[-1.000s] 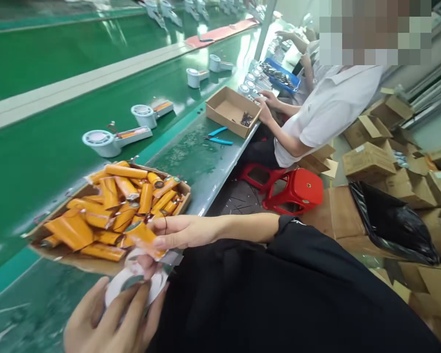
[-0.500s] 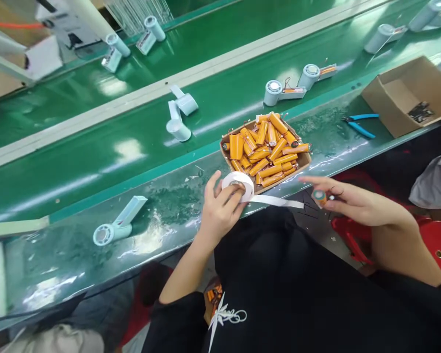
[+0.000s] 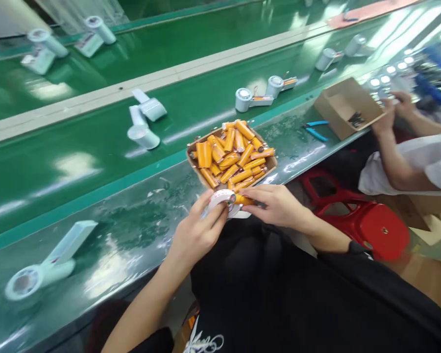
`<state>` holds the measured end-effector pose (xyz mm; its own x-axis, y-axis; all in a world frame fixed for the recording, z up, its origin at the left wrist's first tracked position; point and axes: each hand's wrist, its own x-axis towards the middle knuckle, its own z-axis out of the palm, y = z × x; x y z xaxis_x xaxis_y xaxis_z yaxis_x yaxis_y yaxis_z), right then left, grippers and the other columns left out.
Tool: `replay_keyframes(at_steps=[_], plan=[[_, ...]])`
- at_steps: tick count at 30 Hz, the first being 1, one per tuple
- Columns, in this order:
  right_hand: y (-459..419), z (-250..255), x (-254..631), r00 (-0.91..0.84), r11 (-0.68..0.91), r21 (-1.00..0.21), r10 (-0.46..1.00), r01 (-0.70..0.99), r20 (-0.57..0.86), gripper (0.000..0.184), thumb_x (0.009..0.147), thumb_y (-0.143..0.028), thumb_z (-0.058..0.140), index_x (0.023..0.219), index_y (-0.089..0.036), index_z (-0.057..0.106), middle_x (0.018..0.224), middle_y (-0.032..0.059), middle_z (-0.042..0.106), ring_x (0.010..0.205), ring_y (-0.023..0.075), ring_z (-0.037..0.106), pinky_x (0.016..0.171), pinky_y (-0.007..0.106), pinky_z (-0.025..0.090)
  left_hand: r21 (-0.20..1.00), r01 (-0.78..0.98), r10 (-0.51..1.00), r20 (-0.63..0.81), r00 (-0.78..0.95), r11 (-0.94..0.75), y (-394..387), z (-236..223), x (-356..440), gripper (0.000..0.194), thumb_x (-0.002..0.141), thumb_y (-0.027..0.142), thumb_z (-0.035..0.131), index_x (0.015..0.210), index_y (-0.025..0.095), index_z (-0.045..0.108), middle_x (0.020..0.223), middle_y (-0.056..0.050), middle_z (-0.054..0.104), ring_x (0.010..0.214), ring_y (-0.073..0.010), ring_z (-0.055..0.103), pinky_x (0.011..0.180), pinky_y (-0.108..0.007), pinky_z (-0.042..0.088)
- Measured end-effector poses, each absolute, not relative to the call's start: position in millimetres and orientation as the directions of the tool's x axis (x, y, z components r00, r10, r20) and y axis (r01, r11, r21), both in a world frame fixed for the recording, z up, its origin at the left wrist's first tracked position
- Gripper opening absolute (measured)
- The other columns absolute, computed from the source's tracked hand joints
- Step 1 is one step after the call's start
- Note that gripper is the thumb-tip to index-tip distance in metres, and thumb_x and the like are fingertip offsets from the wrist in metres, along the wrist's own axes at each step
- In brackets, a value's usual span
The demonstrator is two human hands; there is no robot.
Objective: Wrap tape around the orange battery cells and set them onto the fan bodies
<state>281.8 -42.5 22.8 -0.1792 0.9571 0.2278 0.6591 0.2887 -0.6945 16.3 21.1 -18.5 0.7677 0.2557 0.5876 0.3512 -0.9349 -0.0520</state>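
Observation:
My left hand [image 3: 198,230] is closed on a roll of white tape [image 3: 217,197], with its fingers through the centre. A loose strip of the tape [image 3: 241,214] shows below the other hand's fingers. My right hand [image 3: 284,208] pinches an orange-wrapped battery [image 3: 243,200], its end up against the roll. Whether the strip sticks to the battery I cannot tell. Just beyond both hands stands a shallow cardboard box [image 3: 191,159] heaped with more orange batteries [image 3: 238,152], some with thin wires.
Blue-handled pliers [image 3: 318,131] lie beside an open carton [image 3: 334,115] holding small dark parts. Pale-blue handheld fans [image 3: 40,274] rest on the bench and the green conveyor [image 3: 106,186]. At right, a co-worker's hands [image 3: 387,115] work near a red stool [image 3: 384,230].
My right hand has come left with the battery, from beyond the strip's free end to the tape roll. The view has shifted right, showing more of the co-worker.

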Motion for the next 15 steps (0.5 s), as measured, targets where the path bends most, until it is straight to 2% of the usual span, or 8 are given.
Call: replay_keyframes(at_steps=[3, 7, 9, 11, 13, 15], plan=[[-39.1, 20.3, 280.3, -0.145, 0.203, -0.804, 0.979, 0.558, 0.147, 0.035, 0.098, -0.038, 0.081, 0.13, -0.024, 0.084, 0.128, 0.009, 0.086, 0.116, 0.028, 0.084, 0.108, 0.038, 0.065, -0.105, 0.332, 0.214, 0.578, 0.787, -0.937, 25.0, -18.6, 14.9, 0.031, 0.097, 0.001, 0.074, 0.125, 0.015, 0.079, 0.125, -0.01, 0.082, 0.16, -0.0409, 0.052, 0.118, -0.047, 0.065], [-40.4, 14.9, 280.0, -0.018, 0.049, -0.981, 0.999, 0.187, 0.046, 0.041, 0.087, -0.043, 0.091, 0.123, -0.023, 0.087, 0.123, 0.005, 0.087, 0.111, 0.0273, 0.085, 0.102, 0.04, 0.07, -0.016, 0.349, 0.263, 0.624, 0.735, -0.937, 20.4, -15.6, 19.4, 0.041, 0.095, 0.003, 0.079, 0.131, 0.023, 0.077, 0.126, -0.006, 0.081, 0.159, -0.0351, 0.055, 0.119, -0.044, 0.064], [-42.0, 10.1, 279.5, 0.105, 0.015, -1.0, 0.994, -0.011, 0.014, 0.048, 0.08, -0.047, 0.097, 0.12, -0.022, 0.087, 0.117, 0.0061, 0.088, 0.104, 0.0282, 0.086, 0.095, 0.043, 0.073, 0.048, 0.379, 0.316, 0.653, 0.688, -0.924, 16.9, -13.4, 23.7, 0.046, 0.094, 0.006, 0.082, 0.135, 0.025, 0.075, 0.128, -0.005, 0.08, 0.158, -0.0346, 0.056, 0.118, -0.044, 0.064], [-42.1, 5.0, 279.6, 0.256, 0.049, -0.988, 0.967, -0.146, 0.01, 0.053, 0.075, -0.049, 0.102, 0.117, -0.022, 0.086, 0.112, 0.0079, 0.088, 0.097, 0.0289, 0.086, 0.088, 0.046, 0.075, 0.097, 0.413, 0.367, 0.667, 0.649, -0.905, 15.8, -12.0, 27.6, 0.048, 0.094, 0.008, 0.083, 0.138, 0.025, 0.073, 0.129, -0.006, 0.08, 0.156, -0.0358, 0.057, 0.117, -0.046, 0.065], [-40.3, 1.3, 279.1, 0.373, 0.11, -0.969, 0.927, -0.222, 0.02, 0.058, 0.07, -0.049, 0.106, 0.117, -0.023, 0.084, 0.11, 0.0089, 0.088, 0.095, 0.0296, 0.086, 0.085, 0.048, 0.075, 0.124, 0.435, 0.398, 0.67, 0.626, -0.892, 16.2, -11.0, 30.2, 0.049, 0.095, 0.009, 0.082, 0.141, 0.025, 0.072, 0.127, -0.007, 0.08, 0.155, -0.0373, 0.058, 0.116, -0.048, 0.065], [-37.7, -0.4, 276.4, 0.424, 0.15, -0.953, 0.905, -0.262, 0.026, 0.062, 0.068, -0.051, 0.107, 0.119, -0.025, 0.082, 0.111, 0.0088, 0.088, 0.1, 0.0305, 0.086, 0.09, 0.05, 0.074, 0.112, 0.454, 0.401, 0.681, 0.613, -0.884, 16.0, -10.5, 32.0, 0.048, 0.096, 0.008, 0.081, 0.14, 0.024, 0.073, 0.125, -0.008, 0.08, 0.154, -0.0387, 0.058, 0.111, -0.048, 0.067]])
